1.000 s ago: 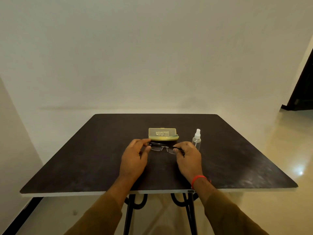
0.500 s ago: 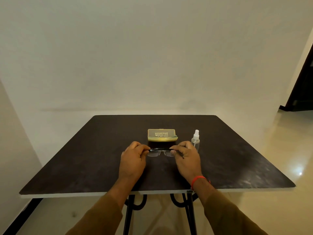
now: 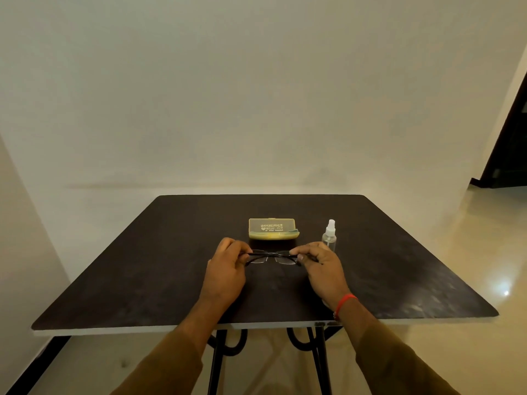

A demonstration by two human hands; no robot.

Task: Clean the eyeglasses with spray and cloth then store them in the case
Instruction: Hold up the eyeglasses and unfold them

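Note:
Thin dark-framed eyeglasses (image 3: 270, 257) with clear lenses are held level just above the middle of the dark table (image 3: 142, 266). My left hand (image 3: 226, 269) pinches their left end and my right hand (image 3: 320, 266) pinches their right end. A closed yellow-green glasses case (image 3: 273, 229) lies just beyond the glasses, with an edge of cloth poking out at its right side. A small clear spray bottle (image 3: 329, 236) with a white nozzle stands upright to the right of the case, just behind my right hand.
The table stands on black metal legs (image 3: 216, 363) against a plain white wall. A glossy cream floor (image 3: 484, 252) spreads to the right, and a dark doorway (image 3: 510, 138) sits at the far right edge.
Both hands have drawn the eyeglasses slightly toward me and turned them level, away from the case. Case and spray bottle have stayed put.

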